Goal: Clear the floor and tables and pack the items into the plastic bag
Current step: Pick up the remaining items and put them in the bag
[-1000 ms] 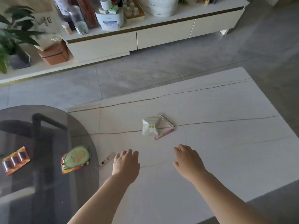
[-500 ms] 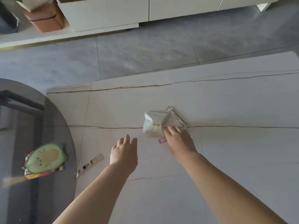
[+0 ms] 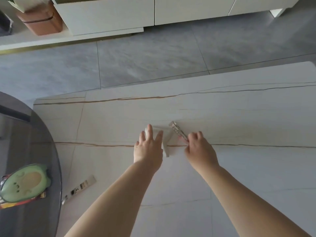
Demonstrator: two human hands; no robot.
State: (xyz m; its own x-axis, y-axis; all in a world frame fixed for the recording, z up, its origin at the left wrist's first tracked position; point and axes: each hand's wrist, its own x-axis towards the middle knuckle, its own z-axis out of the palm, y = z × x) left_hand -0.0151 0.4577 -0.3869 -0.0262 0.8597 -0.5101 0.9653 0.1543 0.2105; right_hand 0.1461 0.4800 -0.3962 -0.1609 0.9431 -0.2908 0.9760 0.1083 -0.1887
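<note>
Left hand point(image 3: 147, 149): palm down, fingers point(image 3: 150, 132) straight and spread apart, tips resting over the left part of the white packet; holds nothing.
Right hand point(image 3: 199, 150): fingers point(image 3: 192, 136) curled together at the near end of the clear strip wrapper, seeming to pinch it; the contact is blurred.
White packet point(image 3: 168, 142): crumpled, lies on the pale table between the two hands, partly hidden under the left fingers; its right side shows.
Clear strip wrapper point(image 3: 177, 130): thin and shiny, runs diagonally from just beyond the packet's far right corner down to the right fingers; far end free.
Pink item under right fingers: only a faint pink trace shows just left of the right fingertips; cannot tell what it is.
Sachet strip point(image 3: 80, 184): printed, long, flat on the pale table, well to the near left of the left fingers, beside the dark table's edge.
Pale table point(image 3: 239, 168): white stone-look top with thin brown veins, carries the packet, the wrapper and the strip.
Dark glass table point(image 3: 34, 142): round, left of both hands, overlaps the pale table's left side.
Avocado-shaped item point(image 3: 25, 184): green, lies on a red printed packet point(image 3: 20, 203) on the dark glass table, far left of the fingers.
Floor point(image 3: 136, 62): grey tiles beyond the pale table.
White cabinet point(image 3: 106, 12): stands on the floor, far beyond the fingers; brown container point(image 3: 41, 23) to its left.
</note>
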